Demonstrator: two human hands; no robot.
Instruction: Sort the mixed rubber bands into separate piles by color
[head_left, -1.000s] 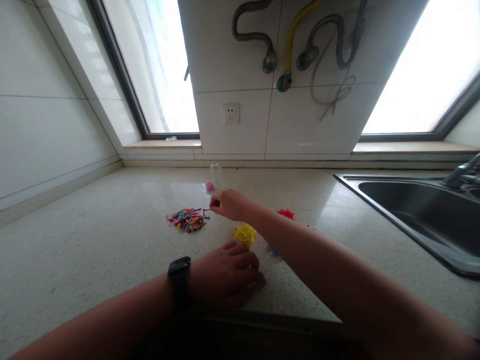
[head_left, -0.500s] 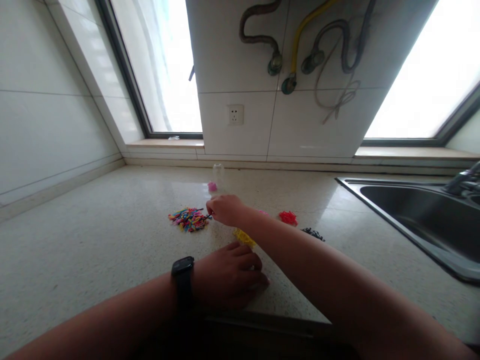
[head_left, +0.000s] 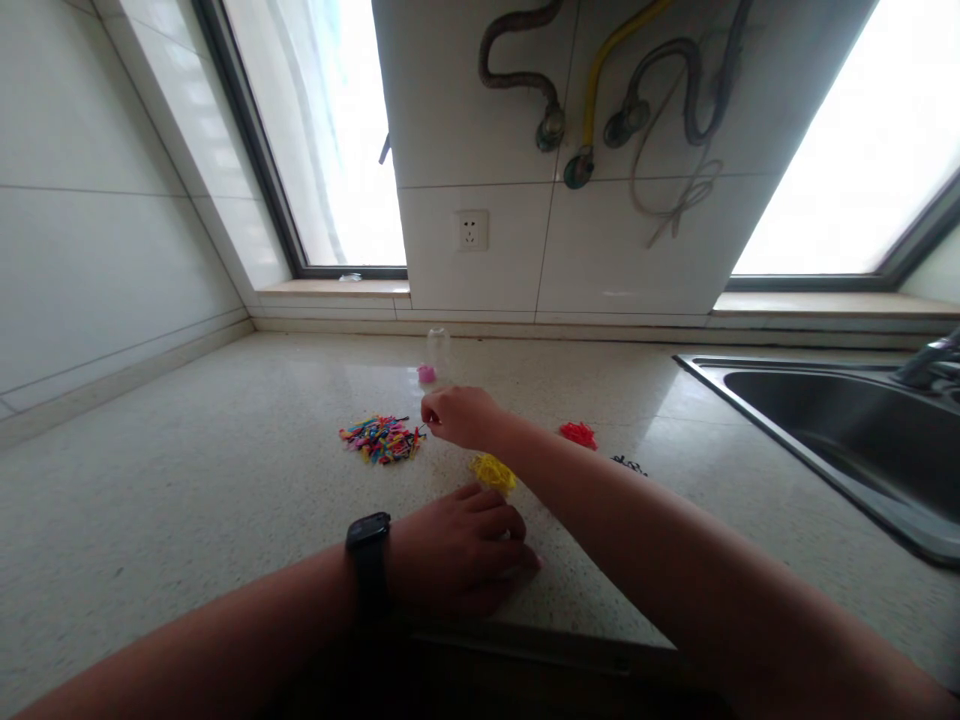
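My right hand [head_left: 461, 417] is closed in a pinch beside a mixed pile of small multicoloured rubber bands [head_left: 382, 440]. A thin dark strand, which looks like one rubber band, shows at its fingertips. My left hand [head_left: 465, 545], with a black watch [head_left: 368, 550] on the wrist, rests on the counter near its front edge, fingers loosely bent and apart. Just beyond its knuckles lies a yellow heap of rubber bands [head_left: 493, 473]. A red heap [head_left: 577, 435] and a black heap [head_left: 628, 465] lie past my right forearm, which partly covers the black one.
A clear plastic jar [head_left: 439, 345] and a pink lid [head_left: 426, 374] stand behind the mixed pile. On the right, a steel sink [head_left: 810, 400] is set into the speckled counter [head_left: 225, 480]. Hoses [head_left: 592, 90] and a socket [head_left: 472, 230] are on the tiled wall.
My right hand has drawn slightly right, away from the mixed pile, with the dark strand at its fingertips. The small pink heap is now hidden behind it. My left hand stays put.
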